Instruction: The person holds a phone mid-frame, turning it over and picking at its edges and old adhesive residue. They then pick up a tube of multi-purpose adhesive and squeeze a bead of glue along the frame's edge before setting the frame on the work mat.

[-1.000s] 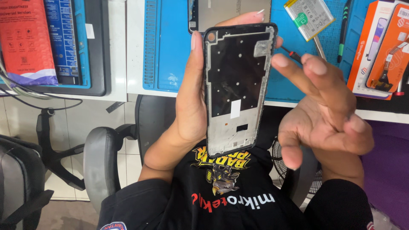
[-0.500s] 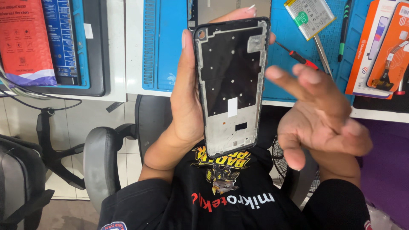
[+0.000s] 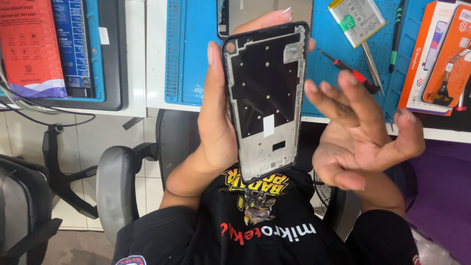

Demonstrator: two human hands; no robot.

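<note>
My left hand (image 3: 216, 122) holds a black phone frame (image 3: 265, 98) upright, its bare inner side towards me, thumb on the left edge and fingertips showing behind the top right. A small white sticker sits in the frame's lower middle. My right hand (image 3: 358, 137) hovers just right of the frame, palm up, fingers spread, holding nothing and not touching it.
A blue work mat (image 3: 196, 49) lies on the white desk. On it are a phone battery (image 3: 357, 18), tweezers (image 3: 373, 66), a red-handled screwdriver (image 3: 351, 71) and a green-tipped tool (image 3: 396, 34). Orange boxes (image 3: 441, 54) stand at right, a red package (image 3: 29, 44) at left, a chair (image 3: 117, 181) below.
The frame has shifted slightly left and tilted more upright in my left hand. My right hand has opened its fingers wider and stays beside it.
</note>
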